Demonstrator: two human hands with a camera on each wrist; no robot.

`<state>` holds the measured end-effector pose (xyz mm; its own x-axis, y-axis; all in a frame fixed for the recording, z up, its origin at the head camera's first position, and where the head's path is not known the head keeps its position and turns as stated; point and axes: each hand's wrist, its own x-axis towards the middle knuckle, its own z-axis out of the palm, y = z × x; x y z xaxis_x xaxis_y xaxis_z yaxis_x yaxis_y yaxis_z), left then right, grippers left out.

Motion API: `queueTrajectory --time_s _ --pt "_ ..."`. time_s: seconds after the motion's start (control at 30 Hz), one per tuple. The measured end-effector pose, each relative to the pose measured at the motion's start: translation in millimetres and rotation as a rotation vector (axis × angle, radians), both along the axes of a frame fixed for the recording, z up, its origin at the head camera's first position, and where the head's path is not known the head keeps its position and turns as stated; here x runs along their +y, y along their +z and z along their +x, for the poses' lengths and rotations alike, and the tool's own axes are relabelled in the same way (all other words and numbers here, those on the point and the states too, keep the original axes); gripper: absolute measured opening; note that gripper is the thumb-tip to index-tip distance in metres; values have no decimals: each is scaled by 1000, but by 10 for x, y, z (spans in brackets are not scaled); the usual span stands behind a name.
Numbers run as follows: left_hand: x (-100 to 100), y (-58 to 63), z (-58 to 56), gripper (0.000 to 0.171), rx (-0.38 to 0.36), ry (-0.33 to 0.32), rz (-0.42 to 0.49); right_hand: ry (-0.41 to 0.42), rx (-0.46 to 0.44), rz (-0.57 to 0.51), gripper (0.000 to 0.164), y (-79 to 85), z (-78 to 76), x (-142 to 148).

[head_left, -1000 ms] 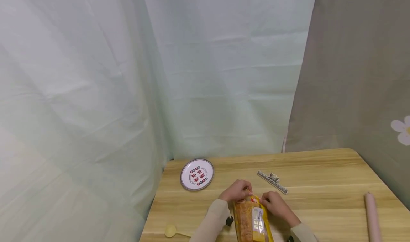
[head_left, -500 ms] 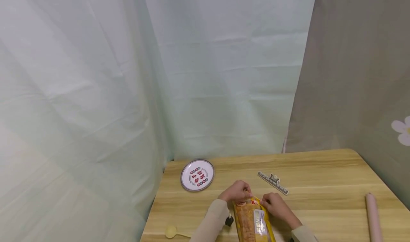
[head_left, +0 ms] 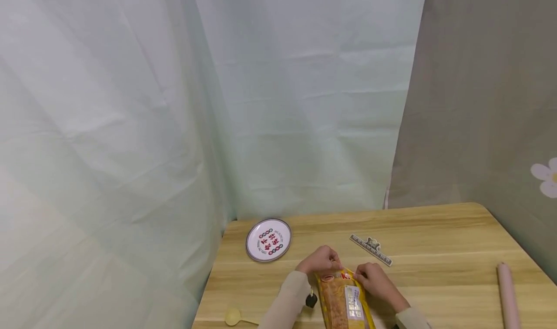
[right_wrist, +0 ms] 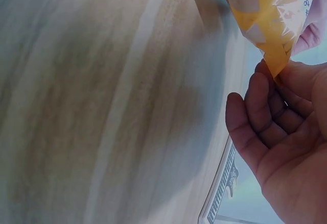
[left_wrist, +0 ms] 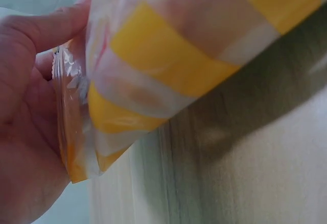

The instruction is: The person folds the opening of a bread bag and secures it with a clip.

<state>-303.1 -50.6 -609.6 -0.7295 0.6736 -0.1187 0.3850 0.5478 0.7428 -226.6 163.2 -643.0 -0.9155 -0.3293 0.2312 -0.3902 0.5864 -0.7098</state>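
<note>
Yellow plastic shows as a corner pinched by the right hand (right_wrist: 286, 137), other fingers loosely bent, a detail I get only from the right wrist view; the left hand (left_wrist: 30, 106) pinches the other top corner. One packet (head_left: 335, 300) spans both hands' fingertips, its body reaching the head view's lower edge. Beyond, I count one plate (head_left: 268, 240), one clip (head_left: 370, 249), one spoon (head_left: 233, 317), one pink roll (head_left: 507, 295).

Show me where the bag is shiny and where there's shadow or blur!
Right wrist: white glare on the bag, the table blurry. Left wrist: a dark shadow across the table beside the bag. Head: a shadow on the bag's right.
</note>
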Motion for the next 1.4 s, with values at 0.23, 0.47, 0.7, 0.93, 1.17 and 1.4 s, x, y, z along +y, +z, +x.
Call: queueTrajectory --time_s 0.23,0.47,0.7,0.93,1.17,1.4 --pt "-5 -43 42 18 -38 73 51 2 -20 -11 23 -33 15 -5" --pt "15 -85 70 16 2 139 83 4 -32 -19 24 -21 27 -10" --pt "7 -50 72 12 29 142 83 -6 -1 -22 24 -23 35 -18" --pt "-12 -122 58 8 -7 137 124 -29 -32 -19 23 -10 47 -25" --pt "-17 -117 73 9 -2 136 140 -17 -52 -34 21 20 41 -17" --pt "-26 -135 49 9 7 92 154 3 -72 -33 20 28 36 -2"
